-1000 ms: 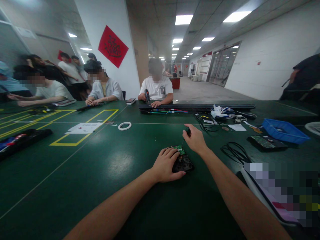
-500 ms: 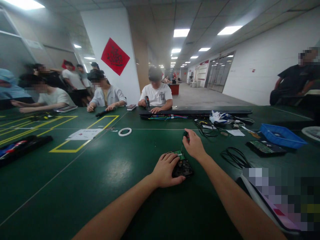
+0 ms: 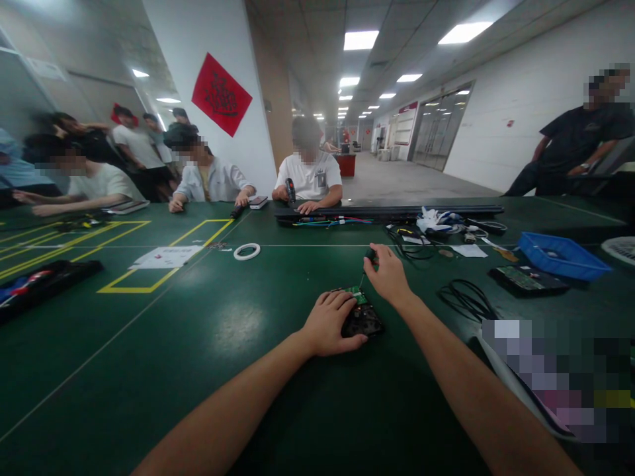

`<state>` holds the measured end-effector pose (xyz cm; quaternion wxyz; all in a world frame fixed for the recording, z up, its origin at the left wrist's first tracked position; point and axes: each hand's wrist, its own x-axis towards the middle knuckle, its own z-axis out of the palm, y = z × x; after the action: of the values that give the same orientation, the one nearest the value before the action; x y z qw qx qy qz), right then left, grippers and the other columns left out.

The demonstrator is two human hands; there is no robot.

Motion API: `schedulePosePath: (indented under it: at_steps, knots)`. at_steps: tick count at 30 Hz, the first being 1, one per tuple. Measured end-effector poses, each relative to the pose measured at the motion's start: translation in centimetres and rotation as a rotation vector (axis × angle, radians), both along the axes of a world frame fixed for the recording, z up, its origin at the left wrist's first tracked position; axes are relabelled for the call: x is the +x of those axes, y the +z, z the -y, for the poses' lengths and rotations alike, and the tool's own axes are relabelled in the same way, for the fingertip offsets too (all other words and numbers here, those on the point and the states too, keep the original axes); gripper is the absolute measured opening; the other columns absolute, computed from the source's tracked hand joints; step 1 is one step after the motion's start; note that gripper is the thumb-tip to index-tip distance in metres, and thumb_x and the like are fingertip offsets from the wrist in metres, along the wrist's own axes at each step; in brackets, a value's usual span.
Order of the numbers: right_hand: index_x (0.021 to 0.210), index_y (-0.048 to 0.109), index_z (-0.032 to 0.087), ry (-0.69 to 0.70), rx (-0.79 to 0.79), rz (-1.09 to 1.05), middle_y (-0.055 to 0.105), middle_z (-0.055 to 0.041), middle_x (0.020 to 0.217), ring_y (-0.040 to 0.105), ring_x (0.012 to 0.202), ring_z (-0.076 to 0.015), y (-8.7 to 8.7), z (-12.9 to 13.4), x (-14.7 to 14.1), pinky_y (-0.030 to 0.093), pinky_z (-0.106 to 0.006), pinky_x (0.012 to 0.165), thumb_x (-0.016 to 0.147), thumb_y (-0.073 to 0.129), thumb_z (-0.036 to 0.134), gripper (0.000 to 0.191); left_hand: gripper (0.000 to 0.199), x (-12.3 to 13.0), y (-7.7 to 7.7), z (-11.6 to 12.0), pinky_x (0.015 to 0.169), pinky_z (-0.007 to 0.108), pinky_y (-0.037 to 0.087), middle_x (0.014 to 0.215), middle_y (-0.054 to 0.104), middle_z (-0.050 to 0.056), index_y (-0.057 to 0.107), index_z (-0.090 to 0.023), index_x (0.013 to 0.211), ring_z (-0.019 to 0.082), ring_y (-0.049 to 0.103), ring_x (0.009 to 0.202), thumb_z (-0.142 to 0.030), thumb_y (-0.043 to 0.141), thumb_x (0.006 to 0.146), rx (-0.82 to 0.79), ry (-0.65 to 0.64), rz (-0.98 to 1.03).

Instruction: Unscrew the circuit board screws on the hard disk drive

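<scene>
Green surface [image 3: 198, 370] across lower frame; blue tray [image 3: 563, 259] at right; left hand [image 3: 326, 322], grip spread, on black device [image 3: 366, 322] just below centre; right hand [image 3: 389, 272], grip pinching screwdriver [image 3: 370, 254], shaft slanting toward green board [image 3: 358, 297]

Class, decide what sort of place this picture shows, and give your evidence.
Probably an electronics assembly or repair workshop: a screwdriver meets an opened device with a green circuit board, another exposed board lies nearby, and a co-worker holds a power driver.
</scene>
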<state>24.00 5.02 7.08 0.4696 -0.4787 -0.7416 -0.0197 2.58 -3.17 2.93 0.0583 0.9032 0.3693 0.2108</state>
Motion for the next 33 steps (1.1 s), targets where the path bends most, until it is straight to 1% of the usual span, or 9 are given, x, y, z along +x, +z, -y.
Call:
schedulePosePath:
  at_steps: [4, 7, 10, 14, 19, 24, 28, 33]
  knots:
    - [0.126, 0.062, 0.018, 0.002, 0.008, 0.031, 0.064, -0.0164, 0.121, 0.065, 0.101, -0.0301, 0.4, 0.4, -0.2, 0.056, -0.045, 0.087, 0.094, 0.057, 0.033, 0.035, 0.087, 0.1, 0.1, 0.0, 0.121, 0.055, 0.028, 0.150, 0.053, 0.012, 0.049, -0.024, 0.149, 0.037, 0.045, 0.142, -0.075, 0.063, 0.081, 0.005, 0.002, 0.007]
    - [0.126, 0.063, 0.019, -0.027, 0.016, 0.069, 0.063, -0.0152, 0.120, 0.065, 0.100, -0.0292, 0.7, 0.7, -0.1, 0.055, -0.044, 0.086, 0.096, 0.056, 0.034, 0.034, 0.087, 0.1, 0.0, 0.1, 0.122, 0.055, 0.026, 0.151, 0.053, 0.012, 0.049, -0.022, 0.150, 0.036, 0.044, 0.142, -0.075, 0.061, 0.082, 0.014, 0.008, 0.006]
    - [0.123, 0.063, 0.018, -0.025, 0.028, 0.073, 0.063, -0.0157, 0.120, 0.064, 0.102, -0.0294, 0.9, 0.7, 0.1, 0.054, -0.044, 0.088, 0.095, 0.055, 0.030, 0.031, 0.088, 0.1, -0.3, 0.1, 0.123, 0.055, 0.026, 0.152, 0.052, 0.013, 0.047, -0.021, 0.151, 0.036, 0.043, 0.144, -0.076, 0.059, 0.083, 0.013, 0.011, 0.002]
    - [0.118, 0.063, 0.018, 0.004, 0.024, 0.050, 0.066, -0.0159, 0.118, 0.064, 0.106, -0.0305, 0.9, 0.4, 0.1, 0.054, -0.045, 0.090, 0.094, 0.055, 0.027, 0.027, 0.087, 0.1, -0.6, 0.1, 0.123, 0.057, 0.026, 0.153, 0.051, 0.013, 0.046, -0.023, 0.152, 0.037, 0.041, 0.145, -0.076, 0.060, 0.084, 0.007, 0.010, 0.011]
    - [0.122, 0.063, 0.019, 0.030, 0.020, 0.068, 0.067, -0.0145, 0.119, 0.064, 0.105, -0.0299, 1.1, 0.7, -0.2, 0.052, -0.046, 0.095, 0.097, 0.055, 0.032, 0.030, 0.088, 0.1, -0.7, 0.1, 0.123, 0.057, 0.026, 0.153, 0.050, 0.013, 0.045, -0.023, 0.153, 0.037, 0.041, 0.145, -0.076, 0.060, 0.084, 0.003, 0.005, 0.020]
    - [0.124, 0.063, 0.018, 0.062, 0.027, 0.088, 0.066, -0.0153, 0.123, 0.064, 0.108, -0.0289, 1.4, 1.0, -0.1, 0.052, -0.043, 0.096, 0.097, 0.051, 0.027, 0.030, 0.088, 0.0, -0.6, 0.1, 0.123, 0.057, 0.026, 0.154, 0.050, 0.013, 0.044, -0.022, 0.153, 0.037, 0.041, 0.145, -0.077, 0.058, 0.085, 0.004, 0.003, 0.014]
    - [0.121, 0.062, 0.018, 0.065, 0.011, 0.065, 0.066, -0.0160, 0.122, 0.064, 0.107, -0.0298, 1.3, 0.7, 0.0, 0.052, -0.044, 0.094, 0.097, 0.051, 0.028, 0.028, 0.089, 0.0, -0.5, 0.1, 0.124, 0.056, 0.025, 0.154, 0.049, 0.014, 0.045, -0.020, 0.153, 0.036, 0.040, 0.146, -0.078, 0.055, 0.086, 0.004, 0.000, -0.001]
    - [0.118, 0.061, 0.019, 0.052, -0.013, 0.043, 0.068, -0.0147, 0.115, 0.065, 0.102, -0.0301, 1.0, 0.4, 0.0, 0.053, -0.044, 0.091, 0.096, 0.055, 0.034, 0.027, 0.090, 0.0, -0.7, 0.0, 0.124, 0.056, 0.025, 0.155, 0.049, 0.013, 0.043, -0.022, 0.154, 0.036, 0.040, 0.146, -0.078, 0.056, 0.086, 0.006, 0.004, -0.005]
